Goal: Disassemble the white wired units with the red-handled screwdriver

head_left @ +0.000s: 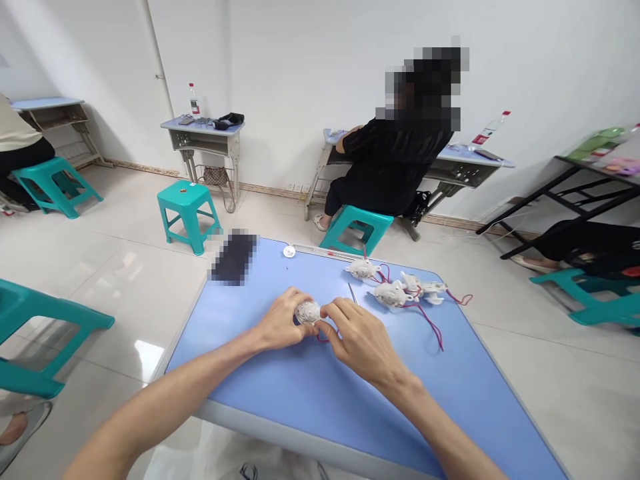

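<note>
My left hand is closed round a grey-white, egg-shaped piece with a bumpy surface, held just over the blue table. At its right end, the thumb and fingers of my right hand pinch together on it; the exact grip spot is hidden. A bit of red cord shows below the fingers. Farther right lie similar grey-white pieces with red cords, among them one rounded piece and another behind it. A slim metal tool rests just beyond my right hand.
Along the far table edge are a small white round part and a thin rod. A dark blurred-out rectangle covers the far left corner. Beyond, a person in black sits at another desk; green stools stand around.
</note>
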Available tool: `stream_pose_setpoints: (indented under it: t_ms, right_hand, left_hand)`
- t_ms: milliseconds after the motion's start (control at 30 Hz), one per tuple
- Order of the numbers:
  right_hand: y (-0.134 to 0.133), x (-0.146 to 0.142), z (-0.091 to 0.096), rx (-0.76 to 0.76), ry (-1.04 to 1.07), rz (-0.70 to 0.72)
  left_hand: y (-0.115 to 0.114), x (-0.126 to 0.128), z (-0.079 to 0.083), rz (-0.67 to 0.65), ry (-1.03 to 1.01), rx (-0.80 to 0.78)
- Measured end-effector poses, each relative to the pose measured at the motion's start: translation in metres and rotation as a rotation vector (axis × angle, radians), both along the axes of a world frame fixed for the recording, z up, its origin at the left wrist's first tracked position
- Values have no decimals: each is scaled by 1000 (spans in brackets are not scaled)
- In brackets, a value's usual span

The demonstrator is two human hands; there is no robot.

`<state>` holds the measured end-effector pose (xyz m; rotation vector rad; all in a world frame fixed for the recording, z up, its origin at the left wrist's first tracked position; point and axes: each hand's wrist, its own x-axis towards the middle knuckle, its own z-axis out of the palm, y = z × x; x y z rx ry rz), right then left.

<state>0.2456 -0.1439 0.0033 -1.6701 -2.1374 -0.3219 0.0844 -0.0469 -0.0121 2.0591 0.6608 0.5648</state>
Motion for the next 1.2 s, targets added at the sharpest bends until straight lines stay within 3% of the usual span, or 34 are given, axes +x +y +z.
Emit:
stream_pose_setpoints:
  t_ms: [433, 833, 1067, 1200]
  right_hand:
    - [0, -2, -5, -102, 116, -51]
    - [0, -9, -9, 1, -117, -41]
    - [-3, -4, -11, -16, 66, 16]
    - [-6, 2, -10, -56, 162, -31]
  left_hand:
    - [0, 0, 0, -3, 10, -11]
    - [1, 1, -2, -24, 12, 14]
    - [0, 0, -2, -10, 3, -14]
    - [-1, 1, -2, 0, 5, -32]
